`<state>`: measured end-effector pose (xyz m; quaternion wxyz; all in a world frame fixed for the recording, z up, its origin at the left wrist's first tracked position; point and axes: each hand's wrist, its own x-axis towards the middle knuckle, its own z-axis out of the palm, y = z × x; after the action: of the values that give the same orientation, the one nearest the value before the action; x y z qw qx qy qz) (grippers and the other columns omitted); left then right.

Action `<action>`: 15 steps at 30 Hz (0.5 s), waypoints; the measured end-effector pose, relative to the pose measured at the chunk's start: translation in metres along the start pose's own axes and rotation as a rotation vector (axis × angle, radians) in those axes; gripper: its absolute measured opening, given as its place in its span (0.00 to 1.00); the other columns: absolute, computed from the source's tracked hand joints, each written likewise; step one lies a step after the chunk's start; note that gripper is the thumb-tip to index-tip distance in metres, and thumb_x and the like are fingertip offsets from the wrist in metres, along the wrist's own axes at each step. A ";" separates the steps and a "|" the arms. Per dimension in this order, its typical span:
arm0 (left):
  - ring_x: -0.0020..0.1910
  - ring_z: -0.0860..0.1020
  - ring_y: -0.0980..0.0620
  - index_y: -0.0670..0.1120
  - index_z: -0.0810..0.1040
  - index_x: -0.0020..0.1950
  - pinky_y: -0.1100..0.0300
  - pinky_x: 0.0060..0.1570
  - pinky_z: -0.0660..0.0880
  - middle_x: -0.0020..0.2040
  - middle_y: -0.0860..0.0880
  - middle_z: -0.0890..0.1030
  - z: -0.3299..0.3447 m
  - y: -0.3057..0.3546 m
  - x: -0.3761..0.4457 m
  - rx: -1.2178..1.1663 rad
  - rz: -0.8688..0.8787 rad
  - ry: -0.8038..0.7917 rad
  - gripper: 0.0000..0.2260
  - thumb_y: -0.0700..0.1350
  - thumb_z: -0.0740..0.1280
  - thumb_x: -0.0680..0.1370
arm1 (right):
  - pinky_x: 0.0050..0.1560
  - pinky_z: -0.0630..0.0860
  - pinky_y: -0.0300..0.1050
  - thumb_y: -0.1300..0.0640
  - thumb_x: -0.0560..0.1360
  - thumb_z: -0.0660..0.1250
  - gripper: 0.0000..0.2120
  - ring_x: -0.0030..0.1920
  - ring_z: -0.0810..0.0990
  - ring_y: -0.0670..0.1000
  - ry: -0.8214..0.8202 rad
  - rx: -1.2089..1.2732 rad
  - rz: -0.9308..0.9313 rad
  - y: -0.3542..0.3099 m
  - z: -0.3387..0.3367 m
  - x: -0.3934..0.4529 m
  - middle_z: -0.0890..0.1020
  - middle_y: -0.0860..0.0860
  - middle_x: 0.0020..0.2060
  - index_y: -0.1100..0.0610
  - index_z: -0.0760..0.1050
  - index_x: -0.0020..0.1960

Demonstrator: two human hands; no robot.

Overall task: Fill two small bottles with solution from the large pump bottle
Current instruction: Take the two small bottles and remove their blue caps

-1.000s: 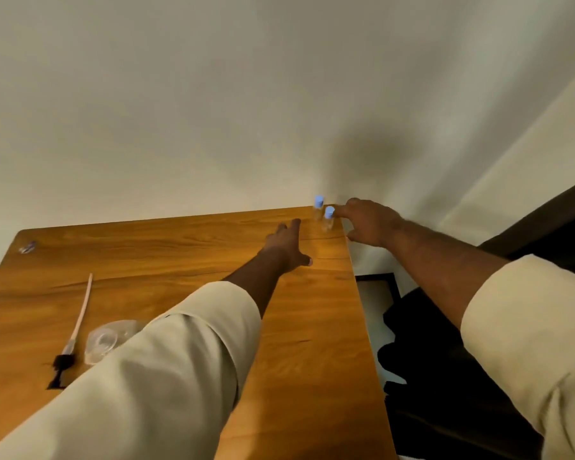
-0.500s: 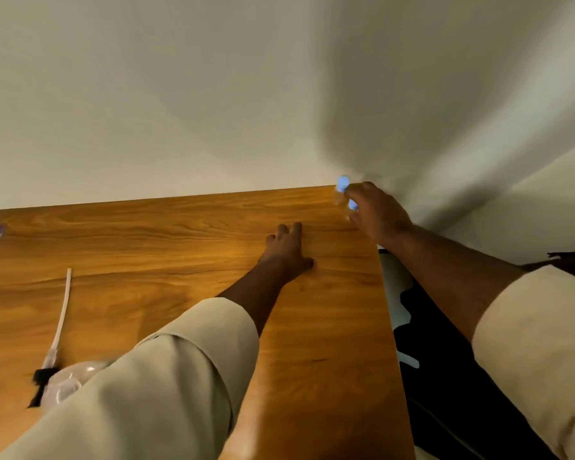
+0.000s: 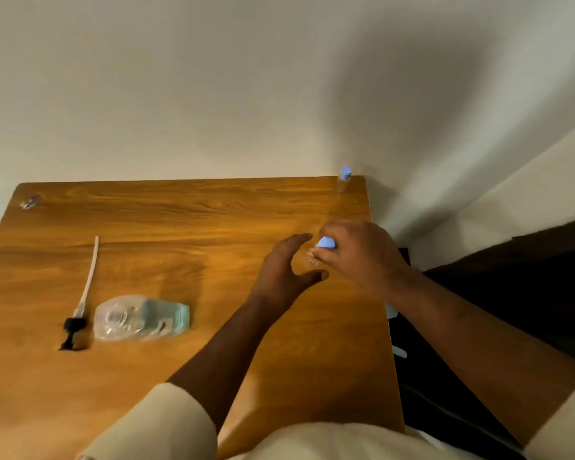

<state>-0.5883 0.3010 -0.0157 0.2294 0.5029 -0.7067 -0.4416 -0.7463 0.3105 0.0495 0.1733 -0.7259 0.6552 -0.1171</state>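
Observation:
My right hand grips a small clear bottle with a blue cap above the right part of the wooden table. My left hand is open and curved just left of that bottle, fingers apart. A second small bottle with a blue cap stands upright at the far right corner. The large clear bottle stands on the left with its top off. Its pump head with the long tube lies flat beside it.
A small clear wrapper or cap lies at the table's far left corner. A pale wall runs behind the table. Right of the table's edge is a dark gap with dark furniture.
My right hand has taken one small bottle from the far corner and drawn it nearer. My left hand has lifted off the table and curved toward it. The view has tilted down.

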 end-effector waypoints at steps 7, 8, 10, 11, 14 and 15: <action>0.54 0.81 0.61 0.48 0.82 0.57 0.50 0.68 0.70 0.54 0.56 0.84 -0.029 0.016 -0.092 -0.198 0.178 0.181 0.14 0.42 0.75 0.72 | 0.38 0.72 0.40 0.44 0.75 0.65 0.17 0.40 0.75 0.48 0.060 -0.068 -0.142 -0.088 -0.023 -0.064 0.81 0.52 0.43 0.57 0.78 0.52; 0.55 0.81 0.62 0.48 0.82 0.57 0.50 0.72 0.66 0.55 0.56 0.84 -0.036 0.016 -0.098 -0.188 0.214 0.177 0.13 0.41 0.75 0.73 | 0.41 0.74 0.41 0.46 0.76 0.65 0.17 0.43 0.76 0.49 0.061 -0.071 -0.158 -0.099 -0.026 -0.069 0.81 0.53 0.47 0.58 0.77 0.55; 0.55 0.80 0.66 0.48 0.83 0.55 0.56 0.75 0.61 0.55 0.59 0.83 -0.052 0.016 -0.109 -0.168 0.265 0.153 0.11 0.45 0.74 0.73 | 0.44 0.74 0.40 0.50 0.76 0.65 0.15 0.47 0.77 0.50 0.040 -0.084 -0.219 -0.116 -0.032 -0.078 0.81 0.54 0.50 0.58 0.77 0.58; 0.55 0.80 0.67 0.48 0.83 0.53 0.55 0.75 0.62 0.54 0.60 0.83 -0.059 0.016 -0.115 -0.168 0.281 0.146 0.10 0.47 0.73 0.72 | 0.43 0.73 0.40 0.54 0.76 0.67 0.13 0.47 0.78 0.50 0.016 -0.098 -0.278 -0.123 -0.035 -0.081 0.80 0.54 0.49 0.58 0.77 0.57; 0.50 0.82 0.64 0.49 0.83 0.47 0.41 0.65 0.72 0.47 0.59 0.85 -0.078 0.013 -0.132 -0.203 0.279 0.145 0.07 0.50 0.73 0.72 | 0.45 0.76 0.42 0.63 0.72 0.70 0.14 0.53 0.78 0.51 -0.100 -0.027 -0.437 -0.140 -0.038 -0.087 0.79 0.52 0.54 0.54 0.79 0.57; 0.49 0.82 0.64 0.51 0.82 0.47 0.43 0.62 0.74 0.45 0.59 0.85 -0.085 0.012 -0.137 -0.217 0.275 0.155 0.07 0.51 0.73 0.71 | 0.51 0.76 0.43 0.64 0.72 0.70 0.18 0.60 0.74 0.50 -0.136 0.036 -0.436 -0.145 -0.039 -0.088 0.75 0.51 0.61 0.49 0.77 0.60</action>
<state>-0.4758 0.3941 0.0533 0.3944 0.4066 -0.6970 -0.4397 -0.6394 0.4059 0.1488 0.2004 -0.8534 0.4674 -0.1141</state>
